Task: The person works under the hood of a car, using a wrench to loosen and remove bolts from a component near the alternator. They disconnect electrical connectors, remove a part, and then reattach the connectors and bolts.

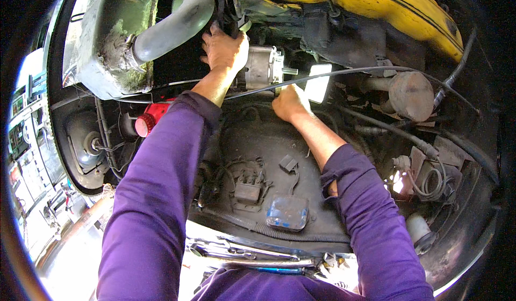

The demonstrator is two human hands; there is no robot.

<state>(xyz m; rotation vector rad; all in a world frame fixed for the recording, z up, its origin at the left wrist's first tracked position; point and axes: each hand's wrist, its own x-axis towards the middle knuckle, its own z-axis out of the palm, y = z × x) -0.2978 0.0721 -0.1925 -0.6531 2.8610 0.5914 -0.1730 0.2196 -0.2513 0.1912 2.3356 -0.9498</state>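
Note:
At the upper middle, a silver cylindrical component (260, 67) with a protruding shaft sits in the engine bay. My left hand (224, 53) is against its left side, fingers spread and curved toward the dark gap beside it. My right hand (290, 103) is closed just below the shaft, its fingertips and whatever they grip hidden. A bright white rectangular object (317, 83) shows right of the shaft. A thin black cable (364, 71) arches across near both hands.
A grimy translucent tank (97, 59) with a grey hose (177, 29) is upper left, a red-capped reservoir (145, 123) below it. A yellow curved part (376, 0) spans the top, a round rusty canister (409, 96) sits right. Tools (252, 252) line the front edge.

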